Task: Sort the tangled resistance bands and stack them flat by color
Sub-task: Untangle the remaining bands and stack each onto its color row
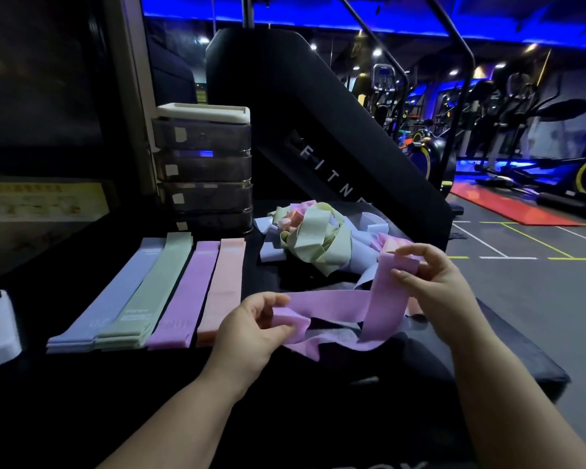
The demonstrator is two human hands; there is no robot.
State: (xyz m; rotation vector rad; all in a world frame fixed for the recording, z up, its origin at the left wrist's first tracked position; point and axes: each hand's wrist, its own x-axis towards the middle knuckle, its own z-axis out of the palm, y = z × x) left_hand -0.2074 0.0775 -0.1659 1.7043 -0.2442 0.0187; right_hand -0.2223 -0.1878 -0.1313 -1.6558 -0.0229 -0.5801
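A purple band [339, 304], twisted and looped, is held up above the dark surface. Four flat stacks are laid side by side to its left: blue stack [115, 292], green stack [149, 289], purple stack [186, 292] and peach stack [222, 286]. A tangled pile [315, 235] of green, blue, pink and peach bands is heaped behind.

White capital letters "F I T N" run down the slanted black machine panel [335, 157] that rises behind the tangled pile of bands [318, 235]; the word is cut off where the pile begins. On the blue band stack [99, 299], left of the panel, the near end carries a pale number that looks like "20", seen upside down. The green band stack [146, 292] beside it shows small printed lines too fine to read. A yellow sign [41, 198] far left of the panel is blurred.
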